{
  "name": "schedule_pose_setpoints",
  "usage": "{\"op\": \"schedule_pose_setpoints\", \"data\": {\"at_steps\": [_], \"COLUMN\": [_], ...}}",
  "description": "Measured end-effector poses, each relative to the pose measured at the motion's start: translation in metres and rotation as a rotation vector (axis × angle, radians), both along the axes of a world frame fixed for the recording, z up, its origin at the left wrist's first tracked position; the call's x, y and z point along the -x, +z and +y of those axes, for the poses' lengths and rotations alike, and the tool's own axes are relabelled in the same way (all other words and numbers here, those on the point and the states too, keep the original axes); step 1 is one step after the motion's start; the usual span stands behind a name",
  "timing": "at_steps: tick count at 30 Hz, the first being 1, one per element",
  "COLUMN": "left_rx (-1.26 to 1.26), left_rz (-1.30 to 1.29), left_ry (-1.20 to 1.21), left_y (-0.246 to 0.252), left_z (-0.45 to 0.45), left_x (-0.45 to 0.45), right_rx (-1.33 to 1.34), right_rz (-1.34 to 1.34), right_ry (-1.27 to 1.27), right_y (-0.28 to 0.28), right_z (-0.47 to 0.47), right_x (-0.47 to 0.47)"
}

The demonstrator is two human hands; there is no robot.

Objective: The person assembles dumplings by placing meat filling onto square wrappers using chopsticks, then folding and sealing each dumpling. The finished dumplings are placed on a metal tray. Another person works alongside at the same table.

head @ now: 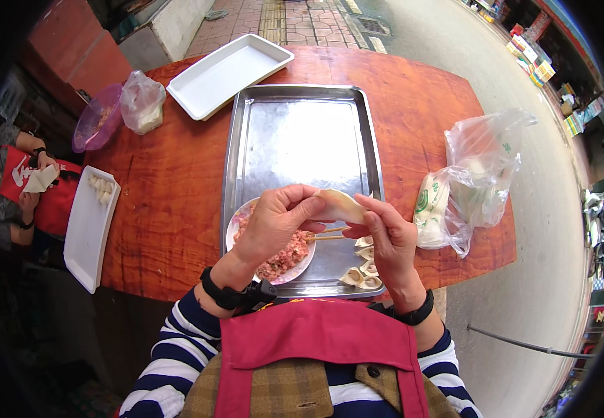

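Between my two hands a folded dumpling wrapper (341, 205) is pinched at both ends, above a metal tray. My left hand (273, 219) grips its left end with thumb and fingers. My right hand (389, 230) has hold of the other end. Under my left forearm stands a plate of minced meat filling (281, 256), partly hidden by that hand. A pair of chopsticks (328, 234) rests with its tips in the meat. Several folded wontons (362, 278) lie along the near right side of the metal tray (328, 282), some covered by my right hand.
On the wooden table (166, 209) are a white plastic tray (223, 78), a bagged stack of wrappers (144, 104), a purple bowl (95, 123) and plastic bags (463, 193) at right. At left, another person's hands (40, 172) hold a wrapper beside a second white tray (85, 240) with several dumplings.
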State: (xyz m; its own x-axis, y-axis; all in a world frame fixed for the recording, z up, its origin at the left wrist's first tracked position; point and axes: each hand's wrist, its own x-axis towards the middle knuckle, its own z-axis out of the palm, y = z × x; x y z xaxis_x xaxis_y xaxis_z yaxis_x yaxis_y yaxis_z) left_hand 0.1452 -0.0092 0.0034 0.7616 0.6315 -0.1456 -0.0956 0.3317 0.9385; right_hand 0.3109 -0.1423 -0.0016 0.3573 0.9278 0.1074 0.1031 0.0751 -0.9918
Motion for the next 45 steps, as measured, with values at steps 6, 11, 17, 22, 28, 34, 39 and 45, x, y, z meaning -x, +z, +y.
{"op": "schedule_pose_setpoints", "data": {"at_steps": [6,11,17,22,28,34,39,45], "left_rx": [0.066,0.094,0.046,0.090,-0.261,-0.832,-1.049,-1.363], "left_rz": [-0.058,-0.066,-0.064,-0.087,-0.151,-0.194,-0.180,-0.243], "left_ry": [0.042,-0.083,-0.130,-0.244,-0.202,0.089,0.115,0.035], "left_y": [0.002,0.003,0.009,0.021,0.023,0.008,0.005,0.017], "left_z": [0.006,0.004,0.014,0.023,0.011,0.007,0.022,0.017], "left_x": [0.000,-0.009,-0.005,0.006,0.010,-0.001,-0.003,-0.002], "right_rx": [-0.240,-0.141,-0.172,-0.233,-0.301,-0.337,-0.293,-0.265], "right_rz": [0.122,-0.019,-0.424,-0.353,-0.131,0.035,0.044,-0.382], "right_ry": [0.349,0.304,0.166,0.092,-0.025,0.004,-0.028,-0.211], "right_y": [-0.001,0.002,0.007,-0.002,-0.008,-0.009,-0.013,-0.007], "right_z": [-0.009,0.005,0.011,0.019,0.031,0.034,0.033,0.029], "right_x": [-0.005,0.000,-0.002,-0.001,0.002,0.008,0.013,0.021]}}
